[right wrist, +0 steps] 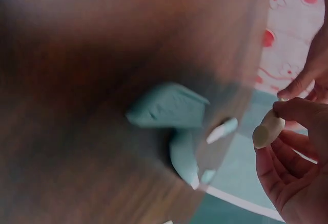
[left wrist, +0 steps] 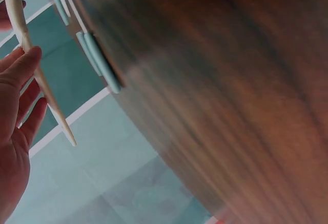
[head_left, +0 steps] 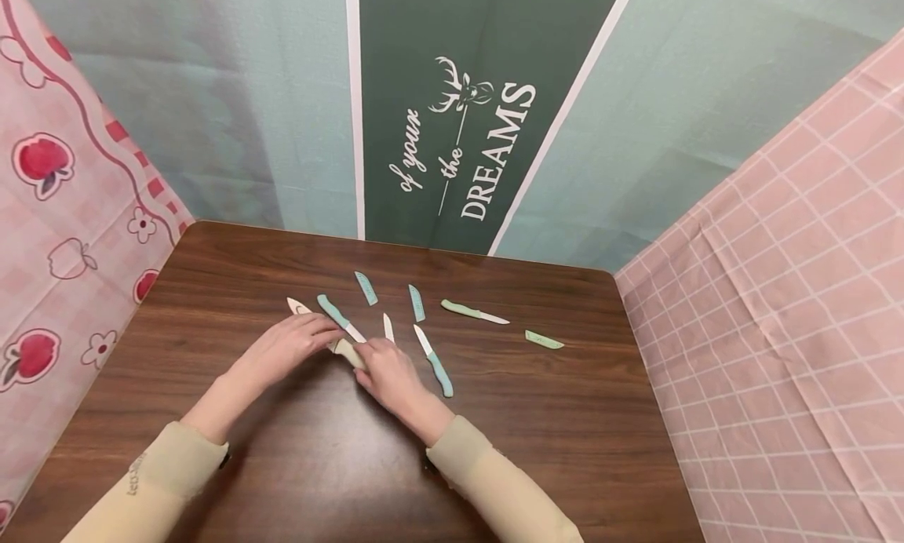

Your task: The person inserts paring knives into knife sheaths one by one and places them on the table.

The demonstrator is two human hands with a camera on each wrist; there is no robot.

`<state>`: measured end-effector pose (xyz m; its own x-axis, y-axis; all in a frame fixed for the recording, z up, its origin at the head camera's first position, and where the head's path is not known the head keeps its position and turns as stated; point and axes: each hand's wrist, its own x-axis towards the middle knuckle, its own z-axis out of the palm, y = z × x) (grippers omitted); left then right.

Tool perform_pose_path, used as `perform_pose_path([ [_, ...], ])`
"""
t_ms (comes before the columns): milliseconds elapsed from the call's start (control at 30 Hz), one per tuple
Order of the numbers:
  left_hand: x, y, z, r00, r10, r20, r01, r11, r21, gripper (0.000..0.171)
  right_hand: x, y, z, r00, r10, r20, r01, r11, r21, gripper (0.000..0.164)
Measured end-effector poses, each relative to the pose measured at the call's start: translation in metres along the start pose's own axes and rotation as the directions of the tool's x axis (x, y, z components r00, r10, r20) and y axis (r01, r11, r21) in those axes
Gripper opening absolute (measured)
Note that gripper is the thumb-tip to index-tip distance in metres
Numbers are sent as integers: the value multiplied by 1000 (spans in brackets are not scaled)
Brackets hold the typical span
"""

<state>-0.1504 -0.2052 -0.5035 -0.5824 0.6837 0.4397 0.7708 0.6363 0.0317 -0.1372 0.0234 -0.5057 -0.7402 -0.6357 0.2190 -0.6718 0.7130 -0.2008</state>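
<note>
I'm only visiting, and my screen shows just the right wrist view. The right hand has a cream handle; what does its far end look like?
Observer: In the head view, the cream knife ends in a pale point poking out past the left hand.

Operator: I see blue pieces here. Any other colours lying about?

Observer: Yes, a green-handled knife lies on the table toward the person's right.

Operator: Is its cover on?

Observer: No, a green sheath lies apart from it, farther right.
</note>
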Motion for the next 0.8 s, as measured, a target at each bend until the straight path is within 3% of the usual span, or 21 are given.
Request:
perform_pose_path([
  [400, -20, -1, 8, 998, -50, 26, 50, 998, -31, 24, 0, -15, 29, 1000, -20, -23, 18, 998, -58, 26],
  [567, -24, -2, 11, 998, -60, 37, 61, 997, -37, 21, 0, -21, 34, 999, -4, -35, 3, 999, -43, 26],
  [800, -29, -5, 12, 997, -56, 55, 57, 998, -27, 18, 2, -28, 40, 999, 49, 20, -50, 999, 15, 29],
])
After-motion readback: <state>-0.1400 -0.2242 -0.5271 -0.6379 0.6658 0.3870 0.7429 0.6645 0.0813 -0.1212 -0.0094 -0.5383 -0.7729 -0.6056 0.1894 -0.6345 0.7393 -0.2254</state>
